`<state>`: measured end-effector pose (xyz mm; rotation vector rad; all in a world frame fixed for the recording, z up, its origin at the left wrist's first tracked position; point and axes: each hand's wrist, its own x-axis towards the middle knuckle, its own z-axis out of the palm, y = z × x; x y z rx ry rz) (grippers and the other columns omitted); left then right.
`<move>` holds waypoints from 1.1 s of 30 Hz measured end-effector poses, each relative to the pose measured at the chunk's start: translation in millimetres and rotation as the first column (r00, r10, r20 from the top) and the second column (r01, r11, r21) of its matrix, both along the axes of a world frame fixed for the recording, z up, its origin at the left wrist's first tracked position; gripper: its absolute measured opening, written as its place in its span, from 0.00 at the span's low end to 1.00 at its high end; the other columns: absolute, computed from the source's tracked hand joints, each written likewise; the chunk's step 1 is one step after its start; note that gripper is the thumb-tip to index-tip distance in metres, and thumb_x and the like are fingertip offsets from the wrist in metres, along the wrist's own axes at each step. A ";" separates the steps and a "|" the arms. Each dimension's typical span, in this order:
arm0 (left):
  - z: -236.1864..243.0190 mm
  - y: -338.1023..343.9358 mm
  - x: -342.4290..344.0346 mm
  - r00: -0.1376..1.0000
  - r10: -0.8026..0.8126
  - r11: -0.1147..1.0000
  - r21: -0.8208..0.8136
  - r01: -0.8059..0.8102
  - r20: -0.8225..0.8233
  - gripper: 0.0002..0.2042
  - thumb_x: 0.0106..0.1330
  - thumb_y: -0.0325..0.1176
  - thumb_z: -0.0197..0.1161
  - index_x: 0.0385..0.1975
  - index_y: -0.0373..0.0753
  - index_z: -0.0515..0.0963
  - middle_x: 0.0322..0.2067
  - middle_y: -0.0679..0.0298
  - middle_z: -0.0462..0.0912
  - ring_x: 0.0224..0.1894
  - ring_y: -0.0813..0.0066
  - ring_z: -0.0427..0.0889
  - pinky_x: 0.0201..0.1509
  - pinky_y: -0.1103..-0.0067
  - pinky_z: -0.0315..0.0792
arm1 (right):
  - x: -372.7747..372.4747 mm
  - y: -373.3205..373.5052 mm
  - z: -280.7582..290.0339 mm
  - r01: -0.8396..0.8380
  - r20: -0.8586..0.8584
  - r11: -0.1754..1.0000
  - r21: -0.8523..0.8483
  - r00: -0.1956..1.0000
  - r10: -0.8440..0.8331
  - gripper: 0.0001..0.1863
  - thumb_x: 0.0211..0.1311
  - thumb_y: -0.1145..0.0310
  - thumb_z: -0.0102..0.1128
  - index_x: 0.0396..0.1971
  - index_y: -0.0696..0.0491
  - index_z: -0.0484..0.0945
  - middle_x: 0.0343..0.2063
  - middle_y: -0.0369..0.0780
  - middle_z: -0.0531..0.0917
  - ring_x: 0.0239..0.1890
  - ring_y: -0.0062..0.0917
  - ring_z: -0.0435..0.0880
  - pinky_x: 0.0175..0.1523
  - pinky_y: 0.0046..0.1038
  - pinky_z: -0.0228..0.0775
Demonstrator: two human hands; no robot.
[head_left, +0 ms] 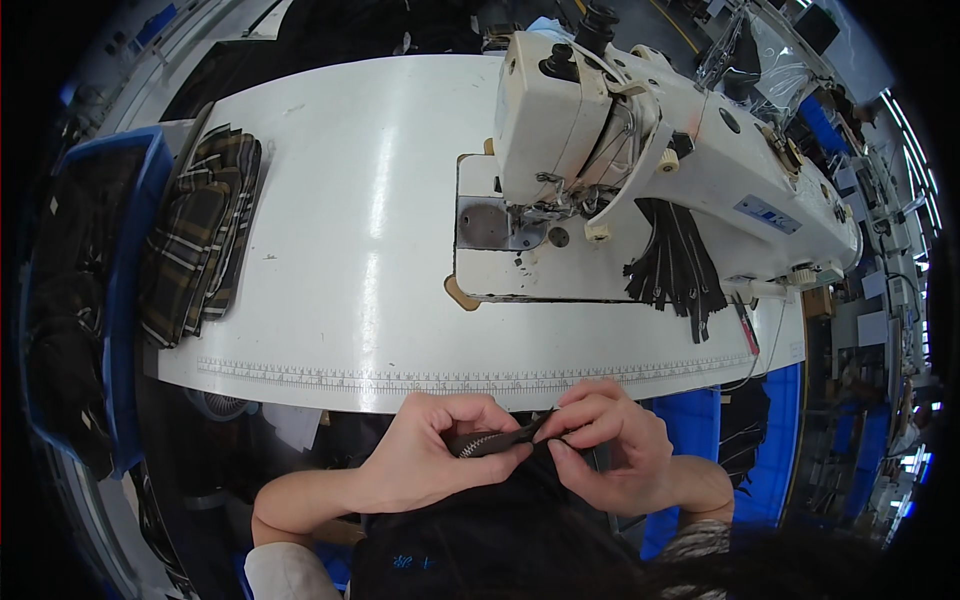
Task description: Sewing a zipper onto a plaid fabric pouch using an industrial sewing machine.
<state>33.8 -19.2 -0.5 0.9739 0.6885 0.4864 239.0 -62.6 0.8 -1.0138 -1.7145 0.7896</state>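
Note:
Just in front of the table's near edge, both hands hold a dark zipper [485, 443] with metal teeth showing along one side. My left hand [425, 455] is closed, pinching the zipper between thumb and bent fingers. At its other end, my right hand [615, 445] grips the dark tape between thumb and fingertips. The part of the zipper inside the fingers is hidden. A bundle of similar black zippers [680, 265] lies fanned out under the arm of the white sewing machine [560, 120].
Folded plaid fabric [205, 235] is stacked at the left of the white table [320, 250]. A blue bin [135, 400] with dark cloth stands beyond it. Red-handled snips [747, 328] lie near the right edge. A printed ruler [440, 381] runs along the front. Blue containers [690, 425] sit below right.

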 end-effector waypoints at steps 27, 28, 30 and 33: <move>-3.4 2.3 1.9 0.998 -0.043 0.997 -0.072 0.039 -0.050 0.06 0.64 0.28 0.60 0.26 0.34 0.76 0.20 0.78 0.72 0.23 0.95 0.61 0.24 0.90 0.55 | 14.3 12.0 -0.2 -0.615 0.738 0.425 0.664 0.629 -0.242 0.04 0.53 0.66 0.52 0.24 0.49 0.74 0.36 0.35 0.82 0.42 0.22 0.76 0.55 0.28 0.66; -2.9 2.7 2.7 0.997 -0.059 0.995 -0.083 0.055 -0.045 0.07 0.65 0.29 0.60 0.26 0.34 0.76 0.20 0.78 0.72 0.23 0.95 0.60 0.24 0.90 0.55 | 15.2 11.3 1.8 -0.615 0.740 0.428 0.662 0.626 -0.246 0.04 0.53 0.66 0.52 0.24 0.49 0.74 0.36 0.35 0.82 0.42 0.22 0.76 0.55 0.28 0.66; -4.0 4.2 1.8 0.996 -0.067 0.996 -0.065 0.064 -0.055 0.07 0.65 0.28 0.60 0.26 0.33 0.76 0.20 0.78 0.71 0.23 0.95 0.60 0.24 0.90 0.54 | 17.2 9.3 5.3 -0.648 0.792 0.486 0.586 0.586 -0.172 0.03 0.51 0.69 0.55 0.25 0.50 0.74 0.34 0.38 0.82 0.39 0.24 0.76 0.51 0.28 0.70; -4.2 2.9 2.0 0.997 -0.046 0.998 -0.048 0.043 -0.061 0.06 0.64 0.28 0.60 0.26 0.33 0.76 0.20 0.78 0.71 0.23 0.95 0.60 0.24 0.90 0.54 | 12.7 5.2 -3.7 -0.368 0.599 0.718 0.591 0.796 -0.085 0.05 0.47 0.73 0.59 0.26 0.53 0.75 0.32 0.40 0.81 0.35 0.26 0.77 0.44 0.26 0.74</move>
